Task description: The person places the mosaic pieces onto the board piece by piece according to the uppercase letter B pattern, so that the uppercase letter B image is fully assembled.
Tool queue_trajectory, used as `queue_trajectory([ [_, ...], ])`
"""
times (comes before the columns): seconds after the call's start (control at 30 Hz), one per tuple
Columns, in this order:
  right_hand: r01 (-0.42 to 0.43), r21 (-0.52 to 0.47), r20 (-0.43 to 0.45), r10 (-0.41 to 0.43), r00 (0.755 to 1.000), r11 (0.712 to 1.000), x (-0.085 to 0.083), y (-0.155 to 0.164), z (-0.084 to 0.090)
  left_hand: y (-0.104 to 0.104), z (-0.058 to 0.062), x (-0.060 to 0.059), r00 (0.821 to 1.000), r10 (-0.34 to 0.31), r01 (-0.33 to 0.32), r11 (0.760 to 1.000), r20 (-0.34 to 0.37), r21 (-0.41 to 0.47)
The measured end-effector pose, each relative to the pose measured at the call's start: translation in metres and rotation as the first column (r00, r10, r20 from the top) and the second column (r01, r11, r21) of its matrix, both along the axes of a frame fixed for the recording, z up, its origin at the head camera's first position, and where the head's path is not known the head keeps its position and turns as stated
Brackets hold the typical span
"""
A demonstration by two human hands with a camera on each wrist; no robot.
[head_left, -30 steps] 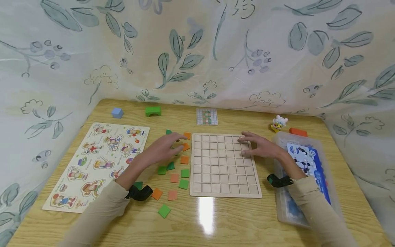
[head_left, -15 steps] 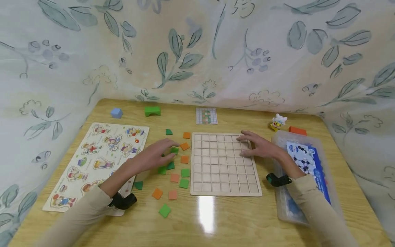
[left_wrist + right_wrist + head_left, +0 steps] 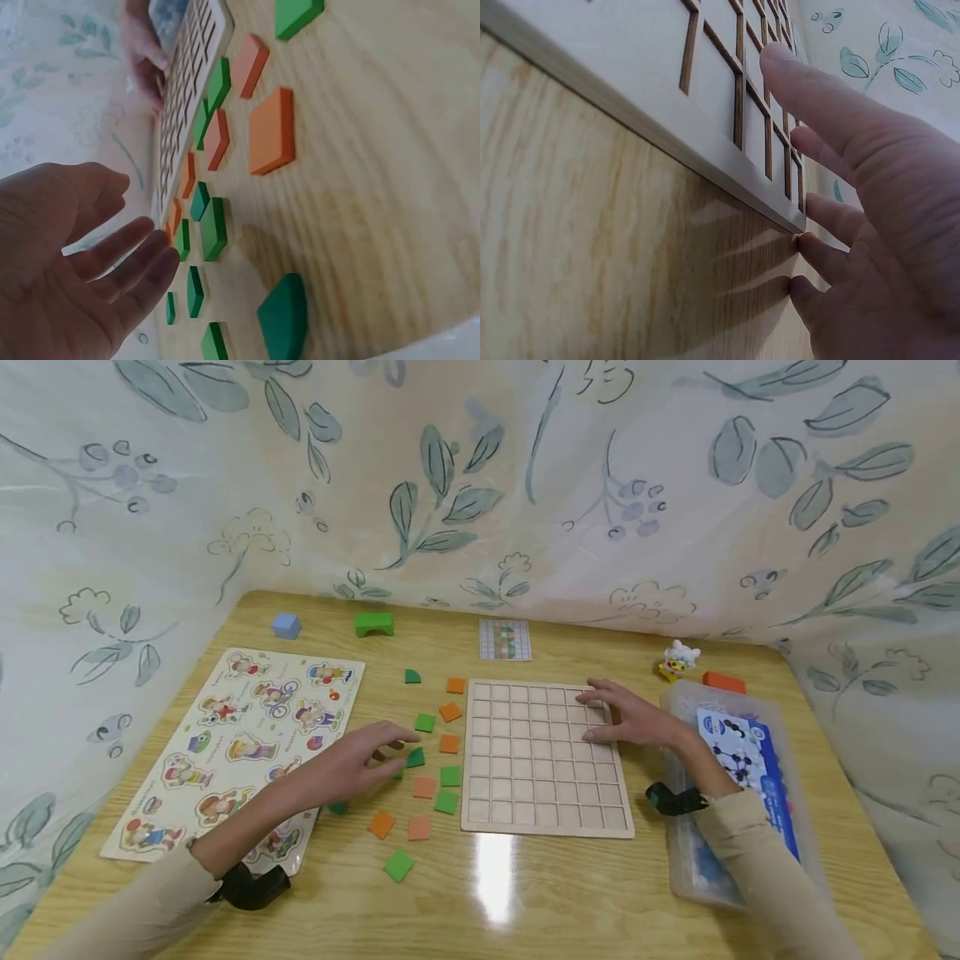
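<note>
pale unpainted grid board (image 3: 546,758) under my right hand (image 3: 633,720), cut into plain squares. loose tiles (image 3: 424,787) by my left hand (image 3: 352,766) were green and orange. table (image 3: 525,902) was light yellow woodgrain. character puzzle (image 3: 238,747) was cream with multicoloured cartoon figures. blue cube (image 3: 286,626), green arch block (image 3: 373,624), orange block (image 3: 723,682). pattern card (image 3: 505,640) checked in green, orange and white. curtain (image 3: 480,477) cream with grey-green leaves. my sleeves (image 3: 765,868) were beige.

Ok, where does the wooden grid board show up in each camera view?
Head: grid board at table centre, right hand resting on its far right corner.
Left wrist: upper middle, seen edge-on.
Right wrist: upper left.
Shared landmark: the right hand at the board's edge.
</note>
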State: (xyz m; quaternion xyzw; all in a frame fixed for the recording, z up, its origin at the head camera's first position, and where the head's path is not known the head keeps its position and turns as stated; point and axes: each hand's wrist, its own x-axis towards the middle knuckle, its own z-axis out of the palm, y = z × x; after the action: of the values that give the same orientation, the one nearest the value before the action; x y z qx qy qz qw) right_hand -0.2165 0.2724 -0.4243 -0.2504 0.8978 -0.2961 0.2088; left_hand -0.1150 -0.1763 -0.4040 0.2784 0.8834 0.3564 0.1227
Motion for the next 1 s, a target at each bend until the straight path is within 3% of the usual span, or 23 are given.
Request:
queue_trajectory([
  [0.37,-0.02,-0.006,-0.022,0.02,1.0,1.0,0.0,-0.001,0.0,-0.016,-0.009,0.025,0.991,-0.109,0.102,0.99,0.073,0.098],
  [0.67,-0.021,-0.001,-0.008,0.021,1.0,1.0,0.002,0.0,0.0,-0.024,-0.017,0.046,0.993,-0.088,0.08,0.991,0.078,0.103],
  [1.0,-0.029,-0.013,-0.004,0.029,1.0,0.999,0.0,0.002,-0.003,-0.025,-0.02,0.053,0.99,-0.07,0.054,0.99,0.124,0.128],
])
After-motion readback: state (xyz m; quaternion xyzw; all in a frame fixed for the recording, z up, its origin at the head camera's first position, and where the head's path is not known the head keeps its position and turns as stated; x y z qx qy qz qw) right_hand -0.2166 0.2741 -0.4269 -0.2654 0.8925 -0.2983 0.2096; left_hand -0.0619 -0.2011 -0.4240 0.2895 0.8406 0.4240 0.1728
